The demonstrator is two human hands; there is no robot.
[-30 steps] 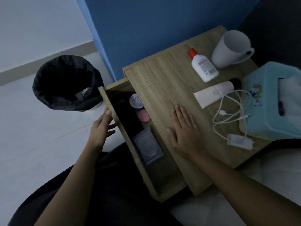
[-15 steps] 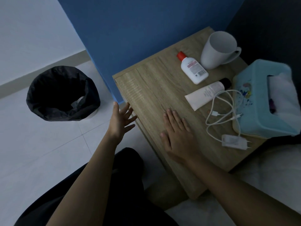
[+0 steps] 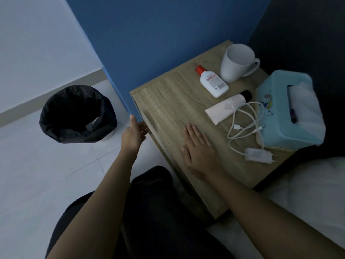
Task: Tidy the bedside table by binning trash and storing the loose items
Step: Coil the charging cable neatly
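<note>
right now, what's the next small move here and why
Probably reach the right hand forward to the white tube, the nearest loose item: that hand lies flat and empty on the bedside table, and the left hand, also empty, is at the table's front edge.

We can't read any text: label print on lotion bottle and tube too blurred.

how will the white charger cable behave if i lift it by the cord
The white charger cable lies in loose loops, so it is probably floppy and will trail. Its plug block looks like the heaviest part, so it will likely dangle and swing.
</note>
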